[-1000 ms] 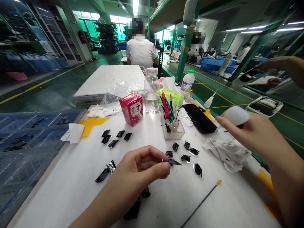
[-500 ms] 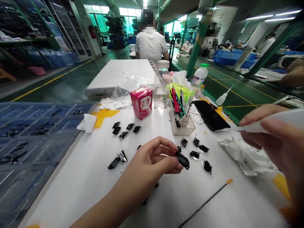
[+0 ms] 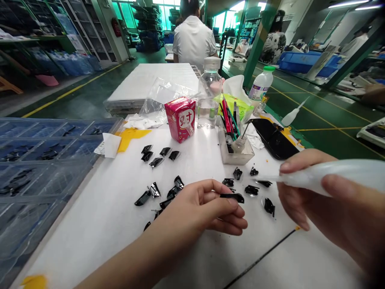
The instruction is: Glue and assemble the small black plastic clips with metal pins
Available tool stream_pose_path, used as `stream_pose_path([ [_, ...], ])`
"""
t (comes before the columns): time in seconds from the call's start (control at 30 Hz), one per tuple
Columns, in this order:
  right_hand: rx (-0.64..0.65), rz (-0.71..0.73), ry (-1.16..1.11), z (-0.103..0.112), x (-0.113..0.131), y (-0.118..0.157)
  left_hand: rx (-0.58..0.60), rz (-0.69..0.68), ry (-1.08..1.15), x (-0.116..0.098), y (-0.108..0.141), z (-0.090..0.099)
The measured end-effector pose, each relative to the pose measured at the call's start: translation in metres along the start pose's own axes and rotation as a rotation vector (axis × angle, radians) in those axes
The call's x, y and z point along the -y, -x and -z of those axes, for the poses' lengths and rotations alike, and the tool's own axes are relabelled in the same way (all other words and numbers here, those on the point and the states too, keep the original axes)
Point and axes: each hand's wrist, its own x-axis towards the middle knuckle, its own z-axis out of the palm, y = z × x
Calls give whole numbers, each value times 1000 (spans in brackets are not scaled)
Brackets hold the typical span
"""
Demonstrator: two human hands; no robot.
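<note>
Head view: pinching a slim black part [image 3: 236,197] thumb-to-fingers in the left hand [image 3: 210,204] above the white tabletop [image 3: 114,208] and clasping a squeeze bottle [image 3: 314,173] in the right hand [image 3: 333,212], so probably best to hold steady, line up the nozzle [image 3: 269,178] carefully and squeeze lightly.

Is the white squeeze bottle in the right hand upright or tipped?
Tipped: the white squeeze bottle lies sideways in the right hand, its thin nozzle pointing leftward across the picture.

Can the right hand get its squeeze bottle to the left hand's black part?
Probably yes: the right hand holds the bottle with its nozzle near the black part, nothing evident between them.
</note>
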Motion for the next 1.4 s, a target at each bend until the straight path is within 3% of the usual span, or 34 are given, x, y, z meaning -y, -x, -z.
stream_pose_path([
  [0.23, -8, 57, 617, -19, -4, 16, 73, 28, -19, 2, 1, -2],
  [0.33, 36, 141, 721, -19, -5, 16, 118, 36, -56, 3, 1, -1],
  [0.5, -4, 186, 735, -18, -4, 18, 40, 9, -86, 5, -1, 2],
  [0.67, 87, 138, 733, -23, -3, 16, -5, -63, -146, 5, -2, 2],
  [0.9, 63, 191, 809, -25, -6, 12, -33, -109, -200, 0, 0, -4],
  [1.1, 37, 197, 792, -23, -10, 14, -22, -116, -217, -3, 2, -2],
  [1.4, -24, 39, 471, -17, -7, 16, 100, -58, -134, 6, -2, -1],
])
